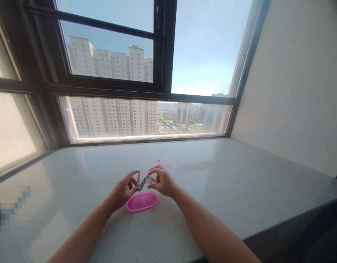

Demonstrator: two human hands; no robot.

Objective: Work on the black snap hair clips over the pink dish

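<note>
My left hand (126, 188) pinches a slim, upright beige peg-like piece (138, 178) between thumb and fingertips. A similar short beige piece (150, 179) is gripped by my right hand (162, 181) a little way to the right. The two pieces are apart, facing each other. Behind and between the hands lie dark metal items (142, 183), partly hidden, whose kind is too small to make out. Just below the hands a pink oval tray (142, 202) rests on the pale counter, with nothing visible inside.
Beyond my right hand stands a clear plastic box (171, 168) with a pink latch (163, 160). The speckled white counter (146, 237) runs back to a dark-framed window (168, 96). A white wall (291, 91) rises on the right. A blurred-out patch (9, 208) covers something at the left.
</note>
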